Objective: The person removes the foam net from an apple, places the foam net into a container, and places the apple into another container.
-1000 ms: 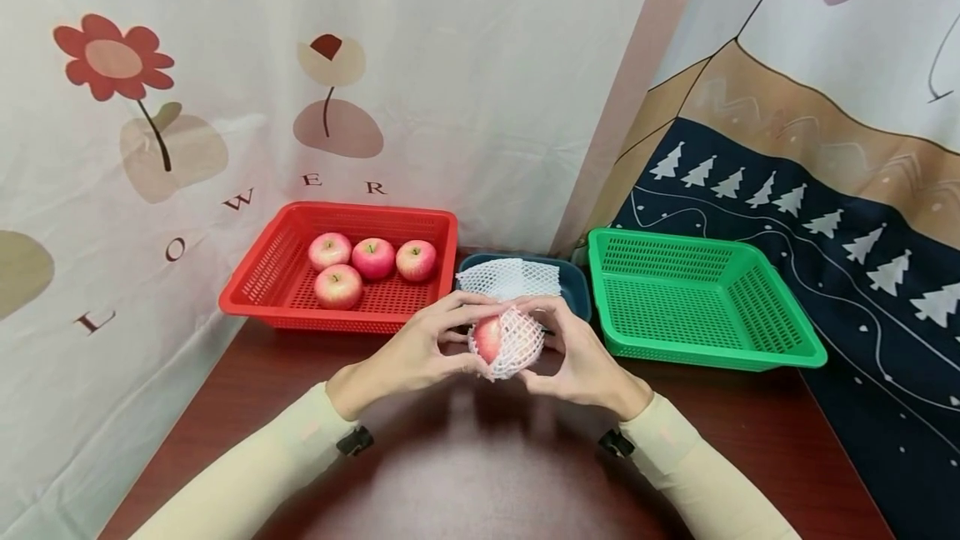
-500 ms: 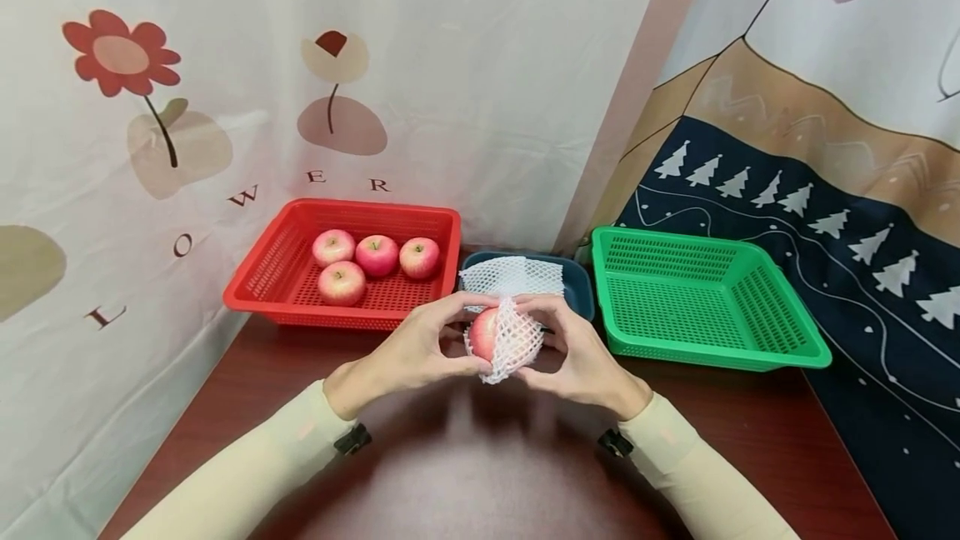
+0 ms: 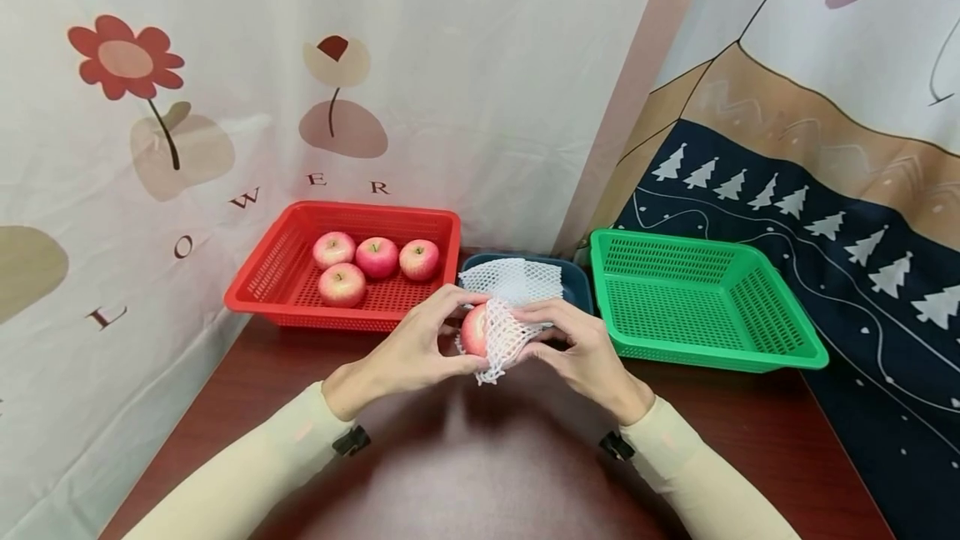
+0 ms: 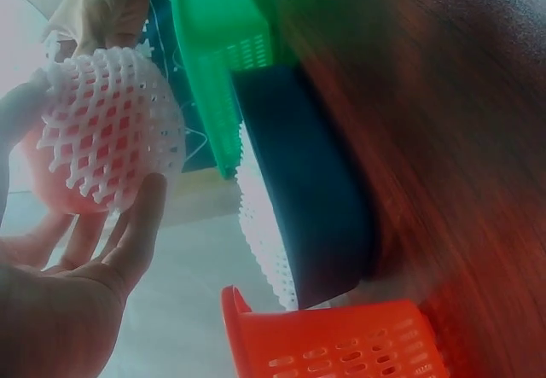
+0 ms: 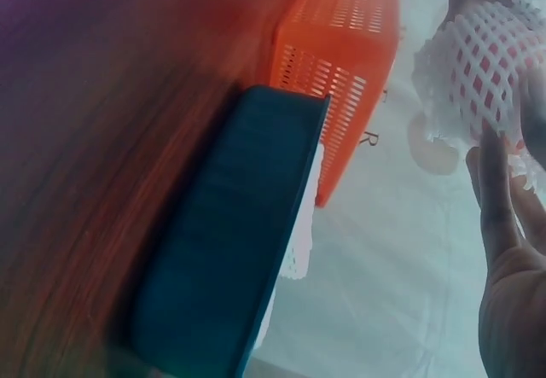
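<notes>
An apple (image 3: 473, 330) is held up over the table in both hands, partly covered by a white foam fruit net (image 3: 504, 333). My left hand (image 3: 416, 347) grips the apple from the left, thumb below and fingers above. From the other side my right hand (image 3: 585, 352) pinches the net between thumb and fingers. Red skin shows bare on the apple's left part and through the mesh (image 4: 107, 126) in the left wrist view. In the right wrist view, the net (image 5: 486, 71) has a loose edge hanging beside the fingers.
Behind the hands, a dark blue tray (image 3: 577, 280) holds more white foam nets (image 3: 517, 277). To its left stands a red basket (image 3: 262, 273) with several apples (image 3: 342, 284). A green basket (image 3: 705, 290) stands to its right. A printed curtain (image 3: 480, 107) hangs behind.
The apple and net have shifted slightly left. The right hand's fingers have moved in closer together on the net, whose edge now hangs lower at the front. The left hand keeps its hold.
</notes>
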A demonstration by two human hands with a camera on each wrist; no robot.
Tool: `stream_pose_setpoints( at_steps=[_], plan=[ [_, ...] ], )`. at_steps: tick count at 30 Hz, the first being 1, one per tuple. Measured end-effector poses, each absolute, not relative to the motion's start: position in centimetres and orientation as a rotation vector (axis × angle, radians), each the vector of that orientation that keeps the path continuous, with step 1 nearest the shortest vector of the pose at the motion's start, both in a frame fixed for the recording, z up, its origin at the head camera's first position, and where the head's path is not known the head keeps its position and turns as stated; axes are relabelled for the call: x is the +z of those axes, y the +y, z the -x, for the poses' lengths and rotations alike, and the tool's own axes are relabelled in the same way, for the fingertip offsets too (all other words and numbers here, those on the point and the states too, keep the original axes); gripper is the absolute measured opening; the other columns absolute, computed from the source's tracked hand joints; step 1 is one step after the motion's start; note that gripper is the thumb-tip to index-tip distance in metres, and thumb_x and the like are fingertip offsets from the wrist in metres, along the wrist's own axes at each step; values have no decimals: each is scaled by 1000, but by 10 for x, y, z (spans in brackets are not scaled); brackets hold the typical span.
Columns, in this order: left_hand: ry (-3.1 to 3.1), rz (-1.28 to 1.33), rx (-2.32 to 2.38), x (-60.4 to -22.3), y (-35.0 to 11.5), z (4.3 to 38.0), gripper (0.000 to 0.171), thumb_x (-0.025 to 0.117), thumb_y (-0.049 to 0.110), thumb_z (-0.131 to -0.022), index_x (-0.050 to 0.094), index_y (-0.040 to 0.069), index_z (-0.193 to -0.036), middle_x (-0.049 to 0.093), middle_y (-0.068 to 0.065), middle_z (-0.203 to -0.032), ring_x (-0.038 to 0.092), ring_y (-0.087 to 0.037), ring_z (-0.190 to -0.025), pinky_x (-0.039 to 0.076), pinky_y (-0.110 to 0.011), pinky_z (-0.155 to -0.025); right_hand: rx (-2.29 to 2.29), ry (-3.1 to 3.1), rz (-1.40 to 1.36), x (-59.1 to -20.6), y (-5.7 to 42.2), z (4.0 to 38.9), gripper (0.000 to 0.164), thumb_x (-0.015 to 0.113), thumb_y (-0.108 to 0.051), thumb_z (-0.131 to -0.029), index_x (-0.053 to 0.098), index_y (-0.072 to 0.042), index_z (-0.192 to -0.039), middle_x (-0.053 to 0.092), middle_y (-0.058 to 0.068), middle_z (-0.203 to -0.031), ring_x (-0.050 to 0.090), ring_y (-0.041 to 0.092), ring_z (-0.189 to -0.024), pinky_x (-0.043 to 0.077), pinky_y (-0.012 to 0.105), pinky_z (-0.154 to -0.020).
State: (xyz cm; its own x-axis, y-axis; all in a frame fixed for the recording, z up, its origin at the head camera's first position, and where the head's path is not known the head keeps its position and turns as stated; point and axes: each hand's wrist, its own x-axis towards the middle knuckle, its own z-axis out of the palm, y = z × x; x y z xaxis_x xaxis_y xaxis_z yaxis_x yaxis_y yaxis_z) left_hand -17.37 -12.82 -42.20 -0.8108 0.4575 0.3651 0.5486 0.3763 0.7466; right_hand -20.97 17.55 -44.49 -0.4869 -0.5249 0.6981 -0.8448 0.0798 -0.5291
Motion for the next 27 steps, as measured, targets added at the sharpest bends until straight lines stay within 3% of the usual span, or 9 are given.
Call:
stream_pose_setpoints(
  at_steps=[4,10,17,22,27],
  plan=[
    [-2528,913,-1437,-421,-129,174,81,104,22,-89,64,19,-160,68,1,-146,72,-16,-131,69,-37,-109,1292,-1985,-1326,-442,177,211,55,97,16,-79,86,-6,-128,85,14,-122,82,23,-111,68,20,-91],
    [-2529,896,-1480,-422,-130,174,80,103,22,-90,63,20,-160,68,0,-151,74,-21,-131,68,-35,-110,1217,-1915,-1325,-441,180,213,43,92,21,-83,88,-10,-114,87,9,-109,82,23,-104,61,15,-105],
    [-2502,876,-1568,-422,-132,175,78,96,7,-91,60,12,-159,71,-8,-152,76,-28,-131,67,-43,-113,1197,-1924,-1239,-439,179,211,39,93,17,-85,86,-9,-113,86,9,-114,82,24,-107,60,18,-112],
    [-2492,848,-1543,-422,-134,176,78,94,3,-87,60,8,-157,70,-10,-154,75,-28,-134,66,-48,-116,1200,-1955,-1226,-438,180,211,35,93,13,-87,83,-10,-111,84,13,-127,81,27,-116,59,16,-110],
    [-2460,889,-1404,-422,-134,176,79,98,8,-85,62,9,-155,71,-8,-152,74,-24,-133,68,-48,-114,1213,-2020,-1313,-435,177,210,44,97,2,-90,82,-12,-129,82,11,-136,79,27,-126,60,19,-113]
  ],
)
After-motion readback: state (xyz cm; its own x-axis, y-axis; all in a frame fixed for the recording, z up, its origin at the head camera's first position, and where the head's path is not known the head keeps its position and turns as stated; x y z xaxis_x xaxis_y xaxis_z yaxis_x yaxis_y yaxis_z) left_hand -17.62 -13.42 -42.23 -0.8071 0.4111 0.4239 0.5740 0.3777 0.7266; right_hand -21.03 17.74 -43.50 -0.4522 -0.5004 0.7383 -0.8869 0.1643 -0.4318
